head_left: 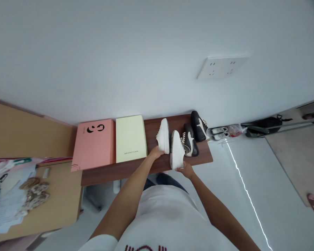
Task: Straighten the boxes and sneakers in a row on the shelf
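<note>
My left hand (156, 152) is closed on the near end of a white sneaker (163, 135), which lies on its side over the brown wooden shelf (154, 167). Close to its right, my right hand (186, 170) grips the near end of the other white sneaker (177, 150), also turned sideways. Fingers of both hands are partly hidden by the shoes. A black sneaker (190, 140) with cream laces touches or nearly touches the right white one, and a second black sneaker (199, 126) rests behind it against the wall.
Left of the shoes stand a pale yellow box (131, 137) and a pink box (94, 144). A wooden desk (60, 205) with papers and hair scrunchies is at lower left. A socket plate (222, 67) is on the wall. Grey-white shoes (219, 133) and a cable (243, 181) lie at right.
</note>
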`<state>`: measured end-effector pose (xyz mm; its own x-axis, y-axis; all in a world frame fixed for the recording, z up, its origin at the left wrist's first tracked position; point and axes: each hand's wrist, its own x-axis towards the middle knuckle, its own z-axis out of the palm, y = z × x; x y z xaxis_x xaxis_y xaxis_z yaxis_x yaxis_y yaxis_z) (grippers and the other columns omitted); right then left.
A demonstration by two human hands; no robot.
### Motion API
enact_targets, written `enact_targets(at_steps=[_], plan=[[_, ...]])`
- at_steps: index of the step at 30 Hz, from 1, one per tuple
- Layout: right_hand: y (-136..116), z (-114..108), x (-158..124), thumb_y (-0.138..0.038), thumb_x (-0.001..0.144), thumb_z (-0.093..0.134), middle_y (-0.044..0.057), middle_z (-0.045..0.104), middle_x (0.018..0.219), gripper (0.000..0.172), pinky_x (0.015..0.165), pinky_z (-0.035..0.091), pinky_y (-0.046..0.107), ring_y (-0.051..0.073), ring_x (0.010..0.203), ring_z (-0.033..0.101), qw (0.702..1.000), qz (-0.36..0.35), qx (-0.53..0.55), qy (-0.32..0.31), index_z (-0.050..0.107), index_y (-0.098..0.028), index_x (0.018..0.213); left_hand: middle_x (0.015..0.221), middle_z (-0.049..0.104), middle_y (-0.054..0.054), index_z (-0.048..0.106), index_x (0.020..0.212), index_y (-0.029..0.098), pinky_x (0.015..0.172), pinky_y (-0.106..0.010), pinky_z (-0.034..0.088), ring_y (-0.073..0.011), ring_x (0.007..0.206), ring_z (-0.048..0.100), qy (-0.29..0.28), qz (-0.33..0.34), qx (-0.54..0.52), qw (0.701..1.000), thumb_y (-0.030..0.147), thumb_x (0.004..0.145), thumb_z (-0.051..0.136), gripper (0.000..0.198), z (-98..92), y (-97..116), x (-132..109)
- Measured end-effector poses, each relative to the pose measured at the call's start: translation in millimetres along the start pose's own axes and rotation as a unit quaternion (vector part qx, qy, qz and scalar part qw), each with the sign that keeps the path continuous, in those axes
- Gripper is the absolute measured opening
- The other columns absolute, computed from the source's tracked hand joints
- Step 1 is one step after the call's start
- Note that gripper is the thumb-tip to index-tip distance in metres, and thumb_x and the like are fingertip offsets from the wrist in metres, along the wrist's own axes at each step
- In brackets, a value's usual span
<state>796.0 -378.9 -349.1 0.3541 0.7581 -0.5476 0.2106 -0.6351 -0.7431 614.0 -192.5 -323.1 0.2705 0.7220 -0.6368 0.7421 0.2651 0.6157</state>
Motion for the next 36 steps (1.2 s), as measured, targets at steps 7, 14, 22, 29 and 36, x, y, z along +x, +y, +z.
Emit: enact_targets(at_steps=[7,14,22,29,36], plan=[[-22.2,-6.4,-2.7,-0.036,0.061,0.087,0.008,0.072,0.089,0.039,0.089,0.055,0.049,0.033,0.094,0.068,0.99,-0.065,-0.123,0.009,0.075,-0.019,0.094,0.117,0.076,-0.011,0.071,0.116,0.016,0.092,-0.036,0.054,-0.0309,0.108,0.072,-0.011,0.046,0.029,0.998,0.025,0.078,0.078,0.04,-10.9,6.5,-8.8],[-59.8,-21.9,3.5,-0.032,0.069,0.083,0.008,0.07,0.091,0.024,0.089,0.052,0.041,0.031,0.096,0.066,0.961,-0.148,-0.233,-0.037,0.067,-0.021,0.084,0.138,0.067,-0.013,0.063,0.135,0.019,0.112,-0.041,0.042,-0.035,0.133,0.058,0.009,0.108,0.077,0.991,0.029,0.079,0.077,0.058,-17.3,29.8,-19.0],[-103.5,-36.8,24.2,-0.028,0.083,0.074,0.011,0.072,0.108,0.016,0.096,0.047,0.037,0.03,0.111,0.063,0.912,-0.211,-0.346,-0.065,0.068,-0.023,0.097,0.128,0.07,-0.015,0.065,0.128,0.018,0.106,-0.038,0.047,-0.0342,0.123,0.064,0.016,0.129,0.126,0.983,0.027,0.086,0.07,0.043,-24.4,47.0,-25.6],[-135.5,-23.9,52.7,-0.025,0.086,0.072,0.013,0.072,0.116,0.019,0.097,0.047,0.04,0.033,0.119,0.06,0.882,-0.211,-0.415,-0.075,0.066,-0.024,0.105,0.126,0.069,-0.014,0.066,0.119,0.022,0.102,-0.04,0.048,-0.0327,0.119,0.065,0.014,0.109,0.224,0.968,0.02,0.088,0.064,0.032,-27.4,54.9,-32.0],[-151.8,-4.1,64.9,-0.021,0.091,0.066,0.015,0.07,0.122,0.019,0.097,0.049,0.04,0.032,0.122,0.06,0.85,-0.208,-0.474,-0.095,0.065,-0.02,0.111,0.125,0.069,-0.013,0.062,0.124,0.023,0.099,-0.038,0.05,-0.029,0.12,0.065,0.003,0.079,0.282,0.956,0.018,0.091,0.058,0.033,-30.1,58.9,-28.4]])
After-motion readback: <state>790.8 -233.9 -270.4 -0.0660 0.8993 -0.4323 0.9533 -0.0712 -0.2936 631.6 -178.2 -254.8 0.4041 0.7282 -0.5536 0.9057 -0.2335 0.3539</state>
